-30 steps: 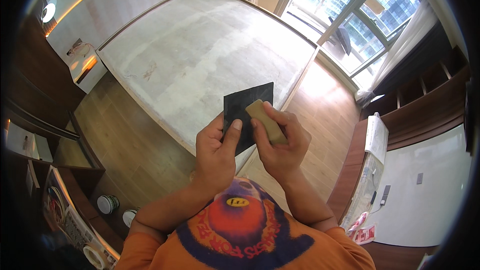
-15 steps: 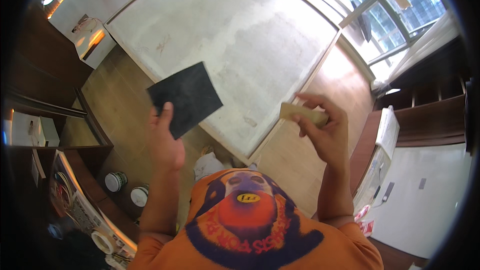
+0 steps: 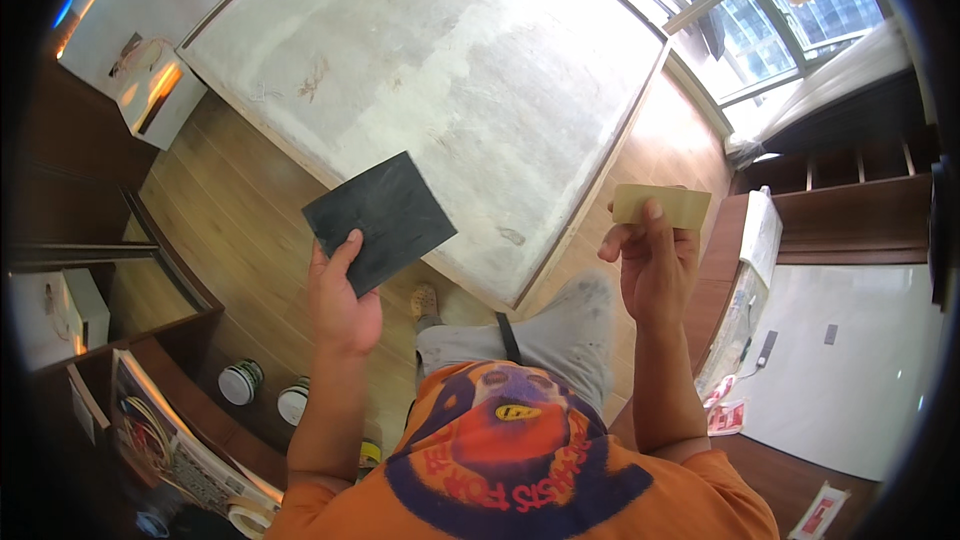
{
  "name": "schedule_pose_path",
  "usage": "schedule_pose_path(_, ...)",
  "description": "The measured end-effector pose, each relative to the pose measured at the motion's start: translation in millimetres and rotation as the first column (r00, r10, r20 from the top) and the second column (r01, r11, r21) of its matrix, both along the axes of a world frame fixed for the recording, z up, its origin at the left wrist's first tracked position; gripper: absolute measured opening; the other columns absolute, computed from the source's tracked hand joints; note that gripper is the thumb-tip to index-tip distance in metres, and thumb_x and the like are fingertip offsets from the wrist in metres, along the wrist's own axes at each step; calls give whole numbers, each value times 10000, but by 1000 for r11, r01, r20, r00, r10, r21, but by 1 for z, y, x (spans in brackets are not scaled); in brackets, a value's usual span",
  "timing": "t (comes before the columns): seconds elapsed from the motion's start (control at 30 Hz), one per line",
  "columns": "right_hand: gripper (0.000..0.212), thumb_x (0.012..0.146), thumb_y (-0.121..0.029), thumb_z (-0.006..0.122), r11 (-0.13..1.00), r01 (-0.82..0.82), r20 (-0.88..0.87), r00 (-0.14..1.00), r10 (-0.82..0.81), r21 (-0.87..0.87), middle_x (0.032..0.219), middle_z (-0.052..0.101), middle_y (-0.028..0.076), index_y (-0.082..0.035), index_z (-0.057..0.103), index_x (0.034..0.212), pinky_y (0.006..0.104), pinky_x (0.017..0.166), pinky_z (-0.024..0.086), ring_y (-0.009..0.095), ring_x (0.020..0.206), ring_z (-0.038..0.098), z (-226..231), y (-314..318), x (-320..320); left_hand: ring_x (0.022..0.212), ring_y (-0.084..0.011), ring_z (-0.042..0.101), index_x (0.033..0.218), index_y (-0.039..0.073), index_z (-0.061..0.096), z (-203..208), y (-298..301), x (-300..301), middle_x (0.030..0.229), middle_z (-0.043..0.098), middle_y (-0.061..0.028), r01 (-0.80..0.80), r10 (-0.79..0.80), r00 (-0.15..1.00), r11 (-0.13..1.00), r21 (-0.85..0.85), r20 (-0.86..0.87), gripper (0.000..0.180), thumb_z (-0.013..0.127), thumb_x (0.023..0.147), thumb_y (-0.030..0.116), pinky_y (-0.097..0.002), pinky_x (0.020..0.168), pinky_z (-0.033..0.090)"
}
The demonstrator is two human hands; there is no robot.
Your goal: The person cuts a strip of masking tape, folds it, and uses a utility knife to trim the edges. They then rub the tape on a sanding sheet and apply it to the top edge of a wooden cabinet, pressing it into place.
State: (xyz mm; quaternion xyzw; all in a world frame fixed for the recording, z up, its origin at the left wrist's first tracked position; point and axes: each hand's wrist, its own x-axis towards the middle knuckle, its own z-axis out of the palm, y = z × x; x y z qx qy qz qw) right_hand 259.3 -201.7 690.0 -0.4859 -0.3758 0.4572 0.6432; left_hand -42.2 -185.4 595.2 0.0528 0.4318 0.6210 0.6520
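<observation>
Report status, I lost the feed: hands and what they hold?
Left hand grips dark sheet. Right hand pinches tan block. Hands apart, nothing between.

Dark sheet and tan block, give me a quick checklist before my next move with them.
1. Left hand grips the dark sheet: ok, pinched at its lower edge, thumb on top.
2. Right hand grips the tan block: ok, held up by the fingers.
3. Sheet and block apart: ok, clear gap between them.
4. Sheet flat, uncreased: ok.
5. Which sheet face is abrasive: cannot tell.
6. Pale floor panel free of objects: ok, only stains show.
</observation>
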Motion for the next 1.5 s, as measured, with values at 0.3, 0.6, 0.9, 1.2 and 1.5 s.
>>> schedule_pose_path(0.3,192,952,2,740,983,160,18,987,-159,-93,946,716,111,-11,588,1069,272,585,537,147,691,666,-34,21,27,1153,-214,666,1325,8,615,3,89,114,1266,697,-93,338,-336,941,940,41,-35,320,655,1011,60,-368,1023,524)
schedule_pose_path(0.6,140,1017,-61,679,976,214,8,977,-214,24,898,733,120,47,653,1102,262,620,555,154,686,694,-70,177,85,1121,-179,678,1276,-27,634,26,190,255,1227,713,-104,475,-479,875,825,306,-68,243,598,1067,91,-357,1006,535)
schedule_pose_path(0.9,140,975,-3,711,980,161,242,952,-186,119,958,707,133,72,667,1084,258,598,561,140,714,696,55,365,246,1127,-164,663,1279,-38,637,179,366,413,1239,705,-106,589,-538,798,792,161,-273,260,587,1084,127,-337,987,524)
schedule_pose_path(1.2,85,893,2,777,886,288,297,865,-404,364,880,748,134,27,743,966,302,617,536,207,729,706,239,428,287,1027,-96,642,1268,-51,640,375,410,476,1153,710,-60,547,-366,802,768,334,-472,273,527,1117,147,-276,899,521)
schedule_pose_path(1.5,87,895,9,755,849,38,477,814,-333,528,878,724,120,26,725,975,298,634,531,217,734,685,338,496,293,628,-28,460,1199,-37,664,464,463,462,721,596,8,585,-251,678,754,300,-691,286,502,1126,187,-270,569,406)
